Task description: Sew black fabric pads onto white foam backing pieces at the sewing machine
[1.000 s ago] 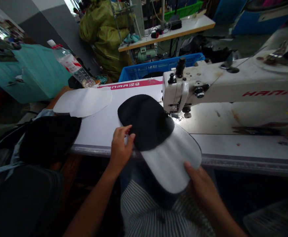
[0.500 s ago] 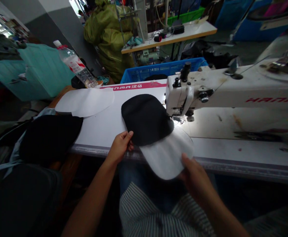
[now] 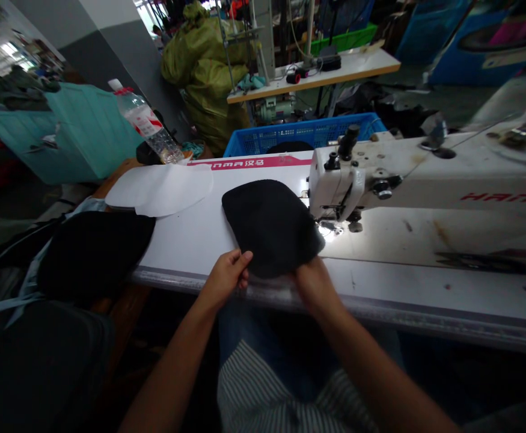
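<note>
A black, rounded fabric panel (image 3: 269, 225) lies on the sewing machine table in front of me, its right corner close to the lit needle area. My left hand (image 3: 230, 273) pinches the panel's near left edge between thumb and fingers. At the near right edge is my right hand (image 3: 317, 287), somewhat blurred, its fingertips tucked under the black panel and hidden. The hand looks closed, but what it grips under there does not show. The sewing machine head (image 3: 341, 186) stands just right of the panel.
White rounded sheets (image 3: 159, 189) lie at the table's left, beside black pieces (image 3: 95, 252). A plastic bottle (image 3: 148, 126) leans behind them. A blue crate (image 3: 244, 141) stands beyond the table. Dark snips (image 3: 481, 261) lie on the machine bed at right.
My right hand has moved left and inward, carrying the white panel under the black one, where it no longer shows. My left hand keeps its pinch at the black panel's edge.
</note>
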`<state>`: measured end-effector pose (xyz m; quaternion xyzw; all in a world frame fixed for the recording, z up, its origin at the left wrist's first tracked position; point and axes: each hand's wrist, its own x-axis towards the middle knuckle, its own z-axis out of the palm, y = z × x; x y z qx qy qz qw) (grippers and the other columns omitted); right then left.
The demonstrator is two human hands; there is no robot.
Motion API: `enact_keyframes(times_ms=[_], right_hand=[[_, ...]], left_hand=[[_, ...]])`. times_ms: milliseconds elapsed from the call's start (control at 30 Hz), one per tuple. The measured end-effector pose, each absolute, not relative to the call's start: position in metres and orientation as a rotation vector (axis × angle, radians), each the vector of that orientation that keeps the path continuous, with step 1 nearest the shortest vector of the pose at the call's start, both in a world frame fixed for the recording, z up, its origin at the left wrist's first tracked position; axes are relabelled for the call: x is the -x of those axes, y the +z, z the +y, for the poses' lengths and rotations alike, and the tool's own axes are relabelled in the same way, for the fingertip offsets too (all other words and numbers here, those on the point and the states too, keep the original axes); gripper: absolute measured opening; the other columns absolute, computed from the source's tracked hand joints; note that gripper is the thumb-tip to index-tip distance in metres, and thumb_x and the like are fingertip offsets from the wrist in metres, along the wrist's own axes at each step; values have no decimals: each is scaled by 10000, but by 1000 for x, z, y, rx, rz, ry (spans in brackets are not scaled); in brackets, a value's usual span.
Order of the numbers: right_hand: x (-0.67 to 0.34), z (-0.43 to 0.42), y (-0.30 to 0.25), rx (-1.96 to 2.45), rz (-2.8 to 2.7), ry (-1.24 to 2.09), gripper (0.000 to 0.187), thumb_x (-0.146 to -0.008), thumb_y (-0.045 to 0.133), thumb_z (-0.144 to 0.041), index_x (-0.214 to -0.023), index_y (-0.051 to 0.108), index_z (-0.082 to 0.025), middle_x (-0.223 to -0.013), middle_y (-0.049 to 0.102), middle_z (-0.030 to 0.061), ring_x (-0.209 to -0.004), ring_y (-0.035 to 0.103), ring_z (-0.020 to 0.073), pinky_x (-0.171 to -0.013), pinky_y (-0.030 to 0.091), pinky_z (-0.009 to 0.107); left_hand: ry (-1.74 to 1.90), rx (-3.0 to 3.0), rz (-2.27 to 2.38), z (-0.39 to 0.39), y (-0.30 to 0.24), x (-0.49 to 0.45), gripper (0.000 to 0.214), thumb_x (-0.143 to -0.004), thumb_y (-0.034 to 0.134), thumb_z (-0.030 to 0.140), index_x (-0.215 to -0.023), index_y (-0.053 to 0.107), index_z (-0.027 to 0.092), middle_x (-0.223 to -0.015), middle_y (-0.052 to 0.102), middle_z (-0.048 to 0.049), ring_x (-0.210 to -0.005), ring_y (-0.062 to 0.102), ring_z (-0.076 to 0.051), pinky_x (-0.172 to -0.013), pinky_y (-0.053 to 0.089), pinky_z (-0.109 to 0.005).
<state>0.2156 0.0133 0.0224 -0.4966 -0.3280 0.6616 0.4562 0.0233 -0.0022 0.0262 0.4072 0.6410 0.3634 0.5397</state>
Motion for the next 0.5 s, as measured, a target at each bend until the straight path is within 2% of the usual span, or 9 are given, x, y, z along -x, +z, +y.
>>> enact_keyframes(times_ms=[167,267,367,500], right_hand=[[-233,17,23,1286,-882,1672,385,-766,692,-526,-1010,669,-229,-890,760,58,-798,714,270,-681,588,385],[-239,18,18,1332,-967,1647,291,-763,674,-476,-918,637,-233,-868,749,54,-784,713,256,-716,589,385],[-239,24,15,1382,-1091,1591,246,-803,593,-446,-931,615,-236,-863,739,49,-790,709,242,-711,574,363],[-255,25,18,1492,-1351,1462,224,-898,516,-431,-890,617,-231,-708,663,45,-660,633,219,-613,467,326]], left_hand=[[854,-944,1534,-6,20,-22,588,-774,684,757,-741,510,196,-546,552,60,-402,507,-75,-403,389,-166],[837,-936,1543,-9,17,-23,587,-779,676,757,-734,512,195,-541,542,61,-393,501,-76,-395,379,-169],[823,-926,1571,-9,15,-23,574,-785,665,750,-722,497,204,-529,523,68,-382,490,-83,-390,368,-180],[694,-1021,1657,-8,15,-16,547,-819,611,740,-699,494,218,-536,538,49,-393,512,-120,-410,387,-224]])
